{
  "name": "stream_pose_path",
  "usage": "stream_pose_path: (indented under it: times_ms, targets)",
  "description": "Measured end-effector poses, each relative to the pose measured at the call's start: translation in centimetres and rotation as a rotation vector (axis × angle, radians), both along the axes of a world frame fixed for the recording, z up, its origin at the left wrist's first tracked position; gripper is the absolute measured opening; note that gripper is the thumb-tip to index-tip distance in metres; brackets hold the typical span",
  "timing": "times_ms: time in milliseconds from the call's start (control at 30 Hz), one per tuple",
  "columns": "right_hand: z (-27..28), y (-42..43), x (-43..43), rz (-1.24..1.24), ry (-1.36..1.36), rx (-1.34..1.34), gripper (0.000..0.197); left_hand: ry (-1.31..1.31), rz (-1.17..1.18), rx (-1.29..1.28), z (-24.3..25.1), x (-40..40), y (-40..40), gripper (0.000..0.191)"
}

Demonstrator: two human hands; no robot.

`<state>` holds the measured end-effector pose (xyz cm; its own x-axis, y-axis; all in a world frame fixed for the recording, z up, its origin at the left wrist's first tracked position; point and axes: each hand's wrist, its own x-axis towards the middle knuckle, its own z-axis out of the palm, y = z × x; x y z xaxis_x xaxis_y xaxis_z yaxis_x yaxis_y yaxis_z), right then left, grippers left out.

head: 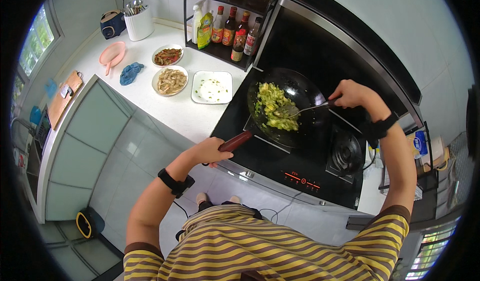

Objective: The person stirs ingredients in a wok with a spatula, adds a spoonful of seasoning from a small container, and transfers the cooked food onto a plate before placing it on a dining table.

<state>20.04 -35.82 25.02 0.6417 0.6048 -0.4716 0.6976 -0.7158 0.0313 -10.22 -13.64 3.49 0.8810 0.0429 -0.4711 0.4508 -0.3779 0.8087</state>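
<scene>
My left hand [210, 151] is closed around the dark red handle of a black wok [315, 89], which sits on the left side of the black cooktop. A chopped green and yellow food mixture [272, 97], perhaps with egg, lies in the wok's left half. My right hand [347, 94] grips the dark handle of a metal spatula [313, 107], its blade resting in the food. Left of the wok, a square white plate [230, 87] holds some green bits. Beside it are a bowl of pale sliced food [171, 81] and a plate of dark reddish strips [167, 56].
A black rack [217, 55] with sauce bottles stands behind the plates. A second burner [347, 149] lies right of the wok. Farther left are a pink strainer [119, 52], a blue cloth [130, 73], a white utensil holder [139, 25] and a wooden cutting board [62, 104].
</scene>
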Motion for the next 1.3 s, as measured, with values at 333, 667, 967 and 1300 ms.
stream_pose_path:
  times_ms: [333, 667, 967, 1300]
  targets:
    - [-3.6, -2.7, -2.3, -0.088, 0.014, 0.187, 0.031, -0.044, 0.065, -0.021, 0.0, -0.9, 0.2, 0.036]
    - [-2.6, -1.9, -4.2, -0.250, 0.108, 0.177, 0.032, -0.085, 0.125, 0.010, 0.1, -0.9, -0.1, 0.036]
    - [-2.0, -2.7, -7.5, -0.312, 0.247, 0.119, 0.031, -0.089, 0.125, 0.029, 0.6, -1.5, 0.8, 0.033]
    - [4.3, -3.0, -3.9, -0.303, 0.142, -0.091, 0.030, -0.084, 0.098, 0.045, -1.0, -1.0, 0.6, 0.035]
